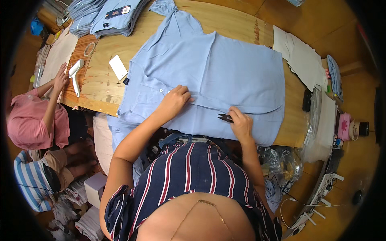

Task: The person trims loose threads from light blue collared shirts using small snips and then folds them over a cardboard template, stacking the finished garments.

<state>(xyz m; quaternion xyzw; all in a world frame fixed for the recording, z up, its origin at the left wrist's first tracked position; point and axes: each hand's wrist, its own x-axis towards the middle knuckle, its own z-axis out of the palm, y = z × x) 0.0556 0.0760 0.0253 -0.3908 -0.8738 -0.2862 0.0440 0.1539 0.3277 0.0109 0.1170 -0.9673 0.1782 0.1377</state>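
Observation:
A light blue shirt (225,68) lies spread flat on the wooden table (100,86), its buttoned front running across near me. My left hand (176,100) presses down on the shirt's placket with fingers curled. My right hand (240,123) grips small dark thread snips (225,118) whose tips point left along the placket, near the shirt's lower edge.
A stack of folded blue shirts (108,16) sits at the table's far left. A white card (118,66), a white hand tool (74,74) and a tape ring (89,49) lie left of the shirt. White paper sheets (299,54) lie right. Another person in pink (34,120) sits at left.

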